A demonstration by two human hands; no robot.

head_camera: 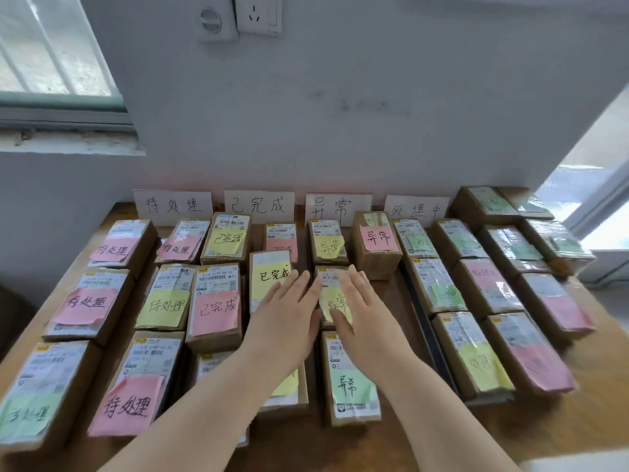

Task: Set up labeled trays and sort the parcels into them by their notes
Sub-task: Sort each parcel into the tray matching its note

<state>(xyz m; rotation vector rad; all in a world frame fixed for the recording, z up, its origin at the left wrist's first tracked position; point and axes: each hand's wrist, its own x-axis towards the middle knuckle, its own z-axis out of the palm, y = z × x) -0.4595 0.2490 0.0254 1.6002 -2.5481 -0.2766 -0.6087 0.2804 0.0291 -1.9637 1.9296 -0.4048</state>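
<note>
The parcel with the yellow 异常 note (335,298) lies in the middle of the third column from the left, under the 异常 sign (337,208) at the far wall. The right hand (366,315) lies flat on it with fingers spread wide and holding nothing, the thumb over the note. The left hand (289,315) is just beside it on the left, also open and flat, fingers pointing far, its edge at the parcel's left side; whether it touches the parcel I cannot tell. Both forearms reach in from the near edge of the wooden table (561,434).

The sorting looks nearly or wholly done, in my judgement. Four signs stand along the wall: 待处理 (173,206), 已完成 (258,206), 异常, and 处理中 (416,210). Parcels sit in columns beneath each, and the readable notes match their signs. A dark tray rim (425,321) shows between the 异常 and 处理中 columns; other trays are hidden. The far-right notes are too blurred to read. What seems left is squaring up this column.
</note>
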